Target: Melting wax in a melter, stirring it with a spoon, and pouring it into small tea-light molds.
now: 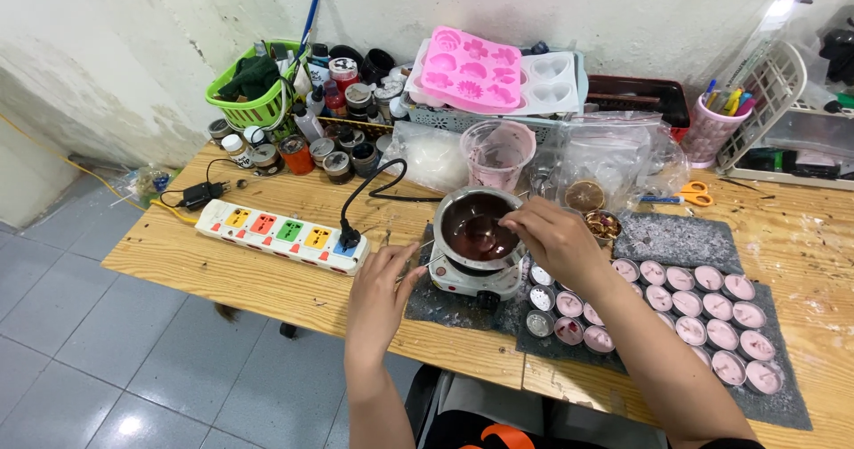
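1. Metal pot [479,226] w/ dark brown liquid sits on small white hot plate [471,280], centre of wooden table [267,271], on a dark grey mat [445,307].
2. R hand [556,235] over pot's right rim, fingers pinched together near liquid; looks like it grips sth thin, can't tell what.
3. L hand [378,298] just left of hot plate, fingers loosely open, tips near the pot's thin handle; can't tell if touching.
4. Small round tins [694,311] in rows on mat to the right of hot plate, most filled w/ pale pink stuff, a few nearest the plate look empty/silvery.
5. White power strip [280,234] w/ coloured sockets lies left of pot; black plug + cord run from it toward hot plate.
6. Behind pot: clear plastic cup [498,153] w/ pink residue, pink flower mould [470,71] on a white mould, plastic bags.
7. Back left: green basket [253,88], cluster of small jars & bottles [329,129].
8. Back right: orange-handled scissors [694,194], pink pen holder [716,129].
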